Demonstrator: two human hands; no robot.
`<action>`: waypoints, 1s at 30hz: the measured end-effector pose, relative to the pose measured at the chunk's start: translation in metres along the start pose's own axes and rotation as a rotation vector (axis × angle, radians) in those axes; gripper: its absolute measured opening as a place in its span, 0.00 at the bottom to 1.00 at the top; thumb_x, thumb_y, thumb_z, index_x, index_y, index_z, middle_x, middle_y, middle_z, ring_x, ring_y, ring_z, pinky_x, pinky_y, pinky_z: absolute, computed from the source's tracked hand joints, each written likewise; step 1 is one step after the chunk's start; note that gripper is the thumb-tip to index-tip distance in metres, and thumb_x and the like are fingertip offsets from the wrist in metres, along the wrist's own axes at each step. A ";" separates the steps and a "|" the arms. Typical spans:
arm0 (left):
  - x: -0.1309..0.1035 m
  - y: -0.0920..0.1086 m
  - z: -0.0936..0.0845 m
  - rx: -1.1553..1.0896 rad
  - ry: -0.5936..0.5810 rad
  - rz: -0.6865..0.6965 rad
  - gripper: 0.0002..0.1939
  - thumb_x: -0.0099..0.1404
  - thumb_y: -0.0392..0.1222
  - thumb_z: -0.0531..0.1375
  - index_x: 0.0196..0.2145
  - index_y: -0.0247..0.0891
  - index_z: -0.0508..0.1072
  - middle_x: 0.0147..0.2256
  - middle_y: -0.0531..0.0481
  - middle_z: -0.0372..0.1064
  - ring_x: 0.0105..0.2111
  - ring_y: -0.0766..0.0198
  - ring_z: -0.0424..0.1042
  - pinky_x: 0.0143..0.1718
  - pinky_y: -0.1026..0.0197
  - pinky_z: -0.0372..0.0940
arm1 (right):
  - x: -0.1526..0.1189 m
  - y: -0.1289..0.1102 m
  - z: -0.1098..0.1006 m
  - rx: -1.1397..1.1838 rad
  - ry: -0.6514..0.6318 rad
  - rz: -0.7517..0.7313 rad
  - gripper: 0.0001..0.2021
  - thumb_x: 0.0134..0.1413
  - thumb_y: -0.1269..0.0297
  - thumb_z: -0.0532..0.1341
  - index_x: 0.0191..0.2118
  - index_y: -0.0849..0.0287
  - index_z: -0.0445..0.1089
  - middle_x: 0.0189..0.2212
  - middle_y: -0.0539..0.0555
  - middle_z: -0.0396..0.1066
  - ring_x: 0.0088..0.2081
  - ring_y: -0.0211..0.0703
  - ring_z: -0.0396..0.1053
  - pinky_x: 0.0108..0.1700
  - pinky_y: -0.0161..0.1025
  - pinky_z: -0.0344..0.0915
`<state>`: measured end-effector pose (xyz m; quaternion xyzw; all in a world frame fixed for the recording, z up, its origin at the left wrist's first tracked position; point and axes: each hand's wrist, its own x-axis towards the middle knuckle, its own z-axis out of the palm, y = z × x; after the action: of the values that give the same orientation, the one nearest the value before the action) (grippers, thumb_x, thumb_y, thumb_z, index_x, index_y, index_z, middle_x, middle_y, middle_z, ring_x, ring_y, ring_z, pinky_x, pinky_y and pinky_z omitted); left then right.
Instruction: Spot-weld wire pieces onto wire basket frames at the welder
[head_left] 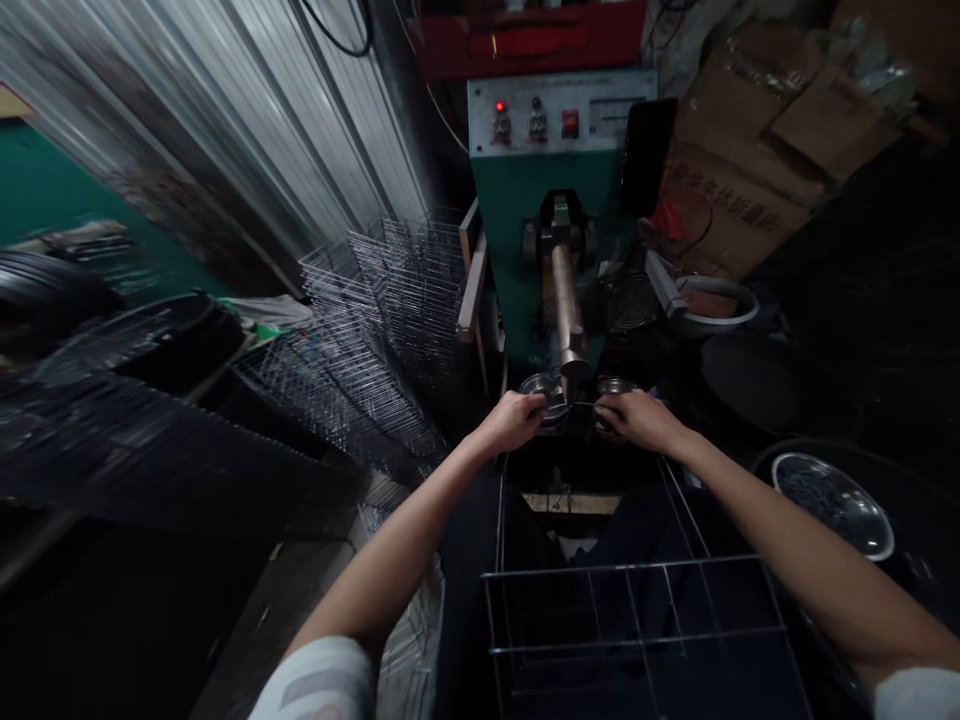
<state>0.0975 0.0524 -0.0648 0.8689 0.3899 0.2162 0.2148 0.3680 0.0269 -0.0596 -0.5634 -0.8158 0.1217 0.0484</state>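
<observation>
My left hand (517,420) is closed on the far end of a wire rack (630,572), its fingertips pinching near the machine's tip. My right hand (641,418) pinches the same end from the other side. Long thin wires run back from both hands to the rack's grid, which rests over my lap. Between the hands a short wire crosses just under the pointed tip of a brass-coloured arm (567,300), and I cannot tell if they touch. That arm juts out of a green machine (506,200). A small round metal cup (616,385) sits by the right fingers.
Stacked wire racks (367,330) lean at the left. A steel bowl (832,505) of small dark pieces stands at the right, below a pale basin (720,305). Cardboard boxes (750,150) are piled behind. A phone-like black slab (648,155) hangs beside the control panel (555,112).
</observation>
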 end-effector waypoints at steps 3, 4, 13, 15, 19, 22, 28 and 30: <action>0.002 0.004 -0.003 -0.004 -0.022 0.001 0.11 0.68 0.31 0.56 0.28 0.34 0.75 0.21 0.57 0.59 0.23 0.71 0.57 0.28 0.66 0.53 | 0.001 0.000 0.001 -0.002 0.007 -0.016 0.12 0.73 0.59 0.56 0.43 0.52 0.78 0.39 0.53 0.78 0.42 0.49 0.75 0.36 0.37 0.60; 0.002 0.005 -0.004 -0.004 -0.029 0.002 0.11 0.67 0.31 0.56 0.28 0.34 0.75 0.21 0.57 0.59 0.23 0.70 0.57 0.29 0.66 0.54 | 0.001 0.001 0.001 -0.010 0.011 -0.015 0.13 0.73 0.59 0.56 0.43 0.52 0.78 0.40 0.53 0.78 0.42 0.50 0.75 0.36 0.37 0.60; 0.005 0.003 -0.006 0.018 -0.054 -0.021 0.09 0.66 0.32 0.57 0.30 0.34 0.76 0.22 0.56 0.63 0.23 0.69 0.59 0.28 0.67 0.54 | 0.004 0.004 -0.002 0.074 -0.027 -0.014 0.12 0.72 0.59 0.56 0.43 0.51 0.78 0.39 0.52 0.79 0.42 0.48 0.75 0.40 0.36 0.63; 0.005 0.002 -0.006 0.021 -0.052 -0.024 0.09 0.66 0.32 0.57 0.30 0.34 0.76 0.22 0.55 0.64 0.23 0.69 0.59 0.29 0.66 0.53 | 0.003 0.003 -0.003 0.082 -0.024 -0.004 0.12 0.72 0.60 0.57 0.42 0.52 0.78 0.38 0.53 0.78 0.40 0.47 0.75 0.39 0.35 0.62; 0.005 0.003 -0.006 0.016 -0.059 -0.024 0.09 0.66 0.33 0.57 0.31 0.35 0.77 0.23 0.54 0.67 0.24 0.68 0.61 0.29 0.65 0.53 | 0.000 0.001 -0.003 0.114 -0.013 0.016 0.13 0.72 0.60 0.56 0.40 0.52 0.78 0.35 0.53 0.78 0.38 0.46 0.74 0.36 0.35 0.60; 0.005 0.004 -0.008 0.009 -0.062 -0.023 0.10 0.67 0.35 0.57 0.31 0.35 0.78 0.23 0.54 0.67 0.23 0.68 0.61 0.29 0.65 0.53 | 0.000 0.002 0.001 0.127 -0.010 0.036 0.13 0.72 0.59 0.56 0.40 0.53 0.78 0.33 0.53 0.77 0.37 0.46 0.74 0.35 0.35 0.59; 0.004 0.001 -0.005 -0.042 -0.056 -0.046 0.09 0.67 0.36 0.58 0.32 0.34 0.78 0.22 0.55 0.65 0.23 0.69 0.59 0.29 0.65 0.52 | 0.003 0.008 0.001 0.267 0.027 -0.022 0.13 0.69 0.60 0.57 0.41 0.55 0.78 0.36 0.54 0.78 0.40 0.47 0.75 0.41 0.37 0.64; 0.004 0.000 -0.002 -0.066 -0.032 -0.068 0.09 0.66 0.37 0.59 0.31 0.34 0.78 0.22 0.55 0.65 0.24 0.69 0.60 0.30 0.65 0.52 | -0.004 0.012 0.001 0.398 -0.003 0.035 0.15 0.68 0.55 0.57 0.40 0.58 0.78 0.33 0.55 0.77 0.35 0.48 0.75 0.36 0.37 0.65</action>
<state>0.0984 0.0559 -0.0622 0.8509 0.4084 0.2075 0.2571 0.3806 0.0271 -0.0632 -0.5565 -0.7658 0.2823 0.1554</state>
